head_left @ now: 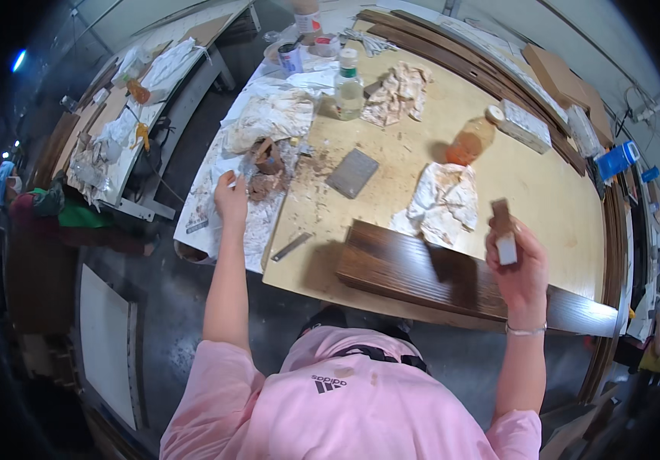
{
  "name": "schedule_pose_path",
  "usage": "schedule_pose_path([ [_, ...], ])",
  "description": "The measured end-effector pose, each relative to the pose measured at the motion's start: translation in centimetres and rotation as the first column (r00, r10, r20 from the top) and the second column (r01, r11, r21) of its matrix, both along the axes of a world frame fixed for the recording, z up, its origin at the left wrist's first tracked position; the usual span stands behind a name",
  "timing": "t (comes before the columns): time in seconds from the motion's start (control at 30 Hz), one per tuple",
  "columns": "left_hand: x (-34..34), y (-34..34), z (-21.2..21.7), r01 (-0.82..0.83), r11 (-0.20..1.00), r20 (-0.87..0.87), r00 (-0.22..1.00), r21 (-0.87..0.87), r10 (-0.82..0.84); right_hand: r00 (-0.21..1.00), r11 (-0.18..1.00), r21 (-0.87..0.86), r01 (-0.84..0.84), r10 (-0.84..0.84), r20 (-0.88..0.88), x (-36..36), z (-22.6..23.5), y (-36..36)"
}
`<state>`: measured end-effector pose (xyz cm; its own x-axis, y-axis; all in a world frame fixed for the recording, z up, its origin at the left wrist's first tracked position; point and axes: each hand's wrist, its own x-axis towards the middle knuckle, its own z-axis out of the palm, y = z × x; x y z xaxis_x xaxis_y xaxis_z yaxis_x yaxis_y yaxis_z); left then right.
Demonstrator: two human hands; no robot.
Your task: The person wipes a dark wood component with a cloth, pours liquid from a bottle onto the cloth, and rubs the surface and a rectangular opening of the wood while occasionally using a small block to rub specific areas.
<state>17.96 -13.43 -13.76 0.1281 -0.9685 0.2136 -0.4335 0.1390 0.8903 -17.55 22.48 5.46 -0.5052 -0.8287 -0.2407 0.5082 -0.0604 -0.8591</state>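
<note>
My right hand (520, 264) is raised over the dark brown wood board (407, 264), fingers closed round a small flat scraper-like piece (503, 218) with a brown upper end and a white lower end. At the table's left side, my left hand (230, 198) hovers with curled fingers pressed together; what they hold, if anything, I cannot make out. Just right of it lies a crumbly mound of brown putty (267, 184), with a brown-stained container (269, 156) behind. The glossy, dark-grained board rests along the table's near edge.
On the table (322, 230) are a grey flat block (352, 173), a metal strip (292, 246), a stained white cloth (445, 199), a clear bottle (349, 92) and an orange-liquid bottle (472, 142). Dark planks (468, 54) line the far edge. A side bench (134, 138) stands left.
</note>
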Motion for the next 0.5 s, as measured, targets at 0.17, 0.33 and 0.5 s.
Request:
schedule_pose_path([
  [0.17, -0.6, -4.0, -0.8, 0.375, 0.867, -0.394, 0.889, 0.328, -0.236, 0.987, 0.982, 0.101, -0.158, 0.154, 0.048, 6.6, -2.0, -13.9],
  [0.33, 0.8, -3.7, 4.1, 0.216, 0.976, 0.118, 0.969, 0.018, -0.216, 0.949, 0.918, 0.264, -0.295, 0.314, -0.029, 12.5, -5.2, -23.3],
  [0.5, -0.4, -5.0, 7.1, 0.420, 0.870, 0.448, 0.850, -0.259, -0.277, 0.920, 0.863, 0.354, -0.360, 0.392, -0.020, 15.6, -8.0, -28.2],
])
